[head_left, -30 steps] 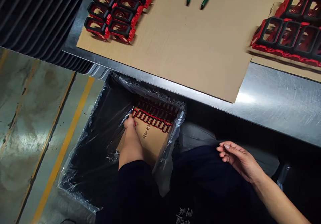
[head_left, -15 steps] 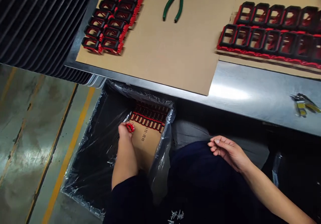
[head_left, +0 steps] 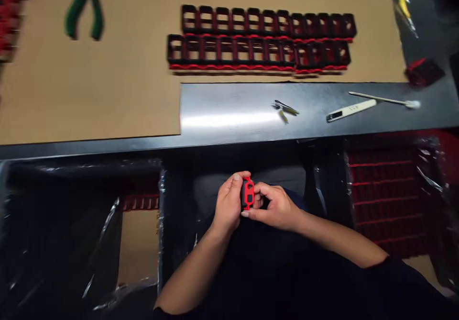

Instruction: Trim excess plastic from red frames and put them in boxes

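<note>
A small red-and-black plastic frame (head_left: pixel 248 193) is held over my lap, its red side with cut-outs facing up. My left hand (head_left: pixel 228 201) is closed round its left, black side, the thumb near the upper end. From the right, my right hand (head_left: pixel 275 206) grips the same frame, with the thumb at its lower end and the fingers at its right edge. Beyond the hands, two rows of similar black-and-red frames (head_left: pixel 229 52) stand on a cardboard sheet (head_left: pixel 118 95).
Green-handled pliers (head_left: pixel 85 16) lie on the cardboard. Along the metal table edge (head_left: pixel 222 114) are small yellow-handled tools (head_left: pixel 285 109), a white pen-like tool (head_left: pixel 351 110) and a swab-like stick (head_left: pixel 385 98). Plastic-lined boxes with frames stand below: a left box (head_left: pixel 161 234) and a right box (head_left: pixel 347 176).
My left hand has come up out of the left box with a frame and met my right hand over my lap. Both hands now hold the frame. The view has turned right.
</note>
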`<state>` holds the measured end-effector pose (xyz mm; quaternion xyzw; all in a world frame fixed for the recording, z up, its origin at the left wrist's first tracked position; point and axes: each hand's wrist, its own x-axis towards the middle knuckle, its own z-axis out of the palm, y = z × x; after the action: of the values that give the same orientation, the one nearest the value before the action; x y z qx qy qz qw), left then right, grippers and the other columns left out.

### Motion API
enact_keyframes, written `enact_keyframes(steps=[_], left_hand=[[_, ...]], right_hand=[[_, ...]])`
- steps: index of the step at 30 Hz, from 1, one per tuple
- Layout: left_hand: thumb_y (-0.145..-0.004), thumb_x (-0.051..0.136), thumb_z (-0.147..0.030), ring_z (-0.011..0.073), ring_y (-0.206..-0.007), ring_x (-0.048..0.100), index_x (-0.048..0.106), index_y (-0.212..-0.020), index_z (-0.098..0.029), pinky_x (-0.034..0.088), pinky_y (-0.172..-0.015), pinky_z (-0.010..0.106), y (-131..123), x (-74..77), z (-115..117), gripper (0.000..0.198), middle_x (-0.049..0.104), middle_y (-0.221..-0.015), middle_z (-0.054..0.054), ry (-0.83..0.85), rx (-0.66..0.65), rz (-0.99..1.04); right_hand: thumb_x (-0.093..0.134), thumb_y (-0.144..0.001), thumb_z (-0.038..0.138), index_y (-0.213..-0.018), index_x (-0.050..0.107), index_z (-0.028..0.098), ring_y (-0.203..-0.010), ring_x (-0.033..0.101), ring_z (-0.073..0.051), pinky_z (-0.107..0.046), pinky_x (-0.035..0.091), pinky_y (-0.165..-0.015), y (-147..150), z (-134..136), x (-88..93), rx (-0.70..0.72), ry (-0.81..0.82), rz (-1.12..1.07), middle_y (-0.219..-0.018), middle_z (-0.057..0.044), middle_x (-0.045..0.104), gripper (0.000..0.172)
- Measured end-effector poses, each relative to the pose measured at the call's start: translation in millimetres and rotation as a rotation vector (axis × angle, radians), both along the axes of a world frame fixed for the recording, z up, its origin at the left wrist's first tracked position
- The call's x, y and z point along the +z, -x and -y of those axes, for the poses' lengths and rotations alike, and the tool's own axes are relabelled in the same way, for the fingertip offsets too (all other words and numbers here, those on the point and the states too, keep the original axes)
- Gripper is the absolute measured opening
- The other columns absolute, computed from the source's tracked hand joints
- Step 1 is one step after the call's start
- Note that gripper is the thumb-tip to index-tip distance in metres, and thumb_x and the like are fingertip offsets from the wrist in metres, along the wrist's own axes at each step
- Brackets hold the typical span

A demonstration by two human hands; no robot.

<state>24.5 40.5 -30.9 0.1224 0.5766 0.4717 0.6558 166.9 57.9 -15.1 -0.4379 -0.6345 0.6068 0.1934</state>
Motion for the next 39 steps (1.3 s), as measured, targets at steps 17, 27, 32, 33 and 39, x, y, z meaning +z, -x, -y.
enact_keyframes(steps=[17,27,32,33,39], left_hand=[[-0.077,0.078,-0.032,0.0254,-0.110,0.068,0.043,-0.148,-0.031,0.054,-0.092,0.035,30.9,1.0,22.8,0.080,0.061,-0.134,0.010,-0.234,-0.489,0.204],[-0.078,0.081,-0.028,0.0254,-0.126,0.062,0.042,-0.150,-0.034,0.051,-0.105,0.034,34.3,1.9,34.3,0.081,0.061,-0.139,0.009,-0.249,-0.472,0.120],[-0.083,0.074,-0.021,0.0252,-0.130,0.060,0.038,-0.153,-0.035,0.048,-0.109,0.037,37.8,3.9,40.2,0.080,0.058,-0.145,0.007,-0.318,-0.547,-0.004],[-0.084,0.072,-0.019,0.0255,-0.130,0.060,0.037,-0.153,-0.035,0.048,-0.109,0.038,38.2,3.8,41.0,0.080,0.057,-0.146,0.007,-0.332,-0.560,-0.031],[-0.083,0.066,-0.011,0.0276,-0.135,0.055,0.035,-0.155,-0.035,0.040,-0.117,0.044,38.5,6.4,40.6,0.082,0.057,-0.148,0.006,-0.453,-0.666,-0.280]], right_hand=[[0.073,-0.080,0.026,-0.102,0.067,0.020,-0.053,0.051,-0.009,-0.022,0.042,-0.056,-20.5,3.6,-2.2,-0.002,-0.126,-0.093,-0.062,0.007,0.056,0.024],[0.072,-0.079,0.029,-0.108,0.066,0.017,-0.053,0.048,-0.008,-0.022,0.041,-0.058,-27.1,-2.3,-2.4,0.033,0.345,-0.364,-0.061,0.008,0.055,0.032],[0.071,-0.082,0.038,-0.101,0.070,0.012,-0.049,0.051,-0.009,-0.024,0.042,-0.055,-28.3,-2.4,-5.1,-0.078,0.695,-0.512,-0.056,0.004,0.060,0.032],[0.072,-0.081,0.040,-0.100,0.071,0.012,-0.048,0.051,-0.009,-0.024,0.042,-0.054,-27.3,-2.1,-4.0,-0.097,0.726,-0.510,-0.055,0.003,0.061,0.033],[0.071,-0.081,0.050,-0.075,0.070,0.013,-0.044,0.052,-0.009,-0.022,0.040,-0.047,-21.5,-2.0,6.8,-0.153,0.784,-0.478,-0.051,0.001,0.063,0.038]])
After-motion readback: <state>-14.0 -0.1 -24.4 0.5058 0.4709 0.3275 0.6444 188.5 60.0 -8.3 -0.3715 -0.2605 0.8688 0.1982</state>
